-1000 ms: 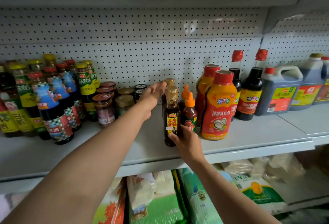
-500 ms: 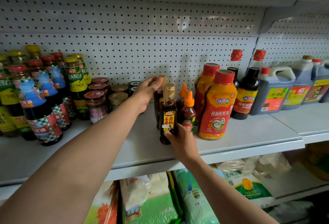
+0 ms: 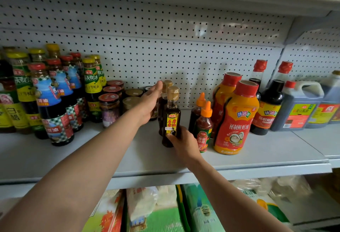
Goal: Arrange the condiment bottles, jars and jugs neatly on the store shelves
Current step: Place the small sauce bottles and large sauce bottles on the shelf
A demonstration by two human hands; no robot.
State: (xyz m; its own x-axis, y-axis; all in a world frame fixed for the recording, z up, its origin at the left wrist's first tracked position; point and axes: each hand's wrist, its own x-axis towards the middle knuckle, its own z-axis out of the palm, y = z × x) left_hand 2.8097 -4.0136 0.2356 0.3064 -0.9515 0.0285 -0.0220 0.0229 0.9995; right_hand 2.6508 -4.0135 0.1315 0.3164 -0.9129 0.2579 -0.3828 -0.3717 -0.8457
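Head view, frame centre — right hand [image 3: 184,144] clenched round front sesame oil bottle [image 3: 172,119], likely sliding it; left hand [image 3: 151,101] flat-fingered against rear sesame oil bottle [image 3: 165,93] — steadying it, probably.

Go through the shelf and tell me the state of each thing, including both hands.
front gold-capped bottle: upright, capped, held low
rear gold-capped bottle: upright, capped
right hand: grips front bottle
left hand: open, fingers straight beside rear bottle
orange squeeze bottles: upright, capped
red sauce bottles: upright, capped
jars: lidded
jug: upright, capped
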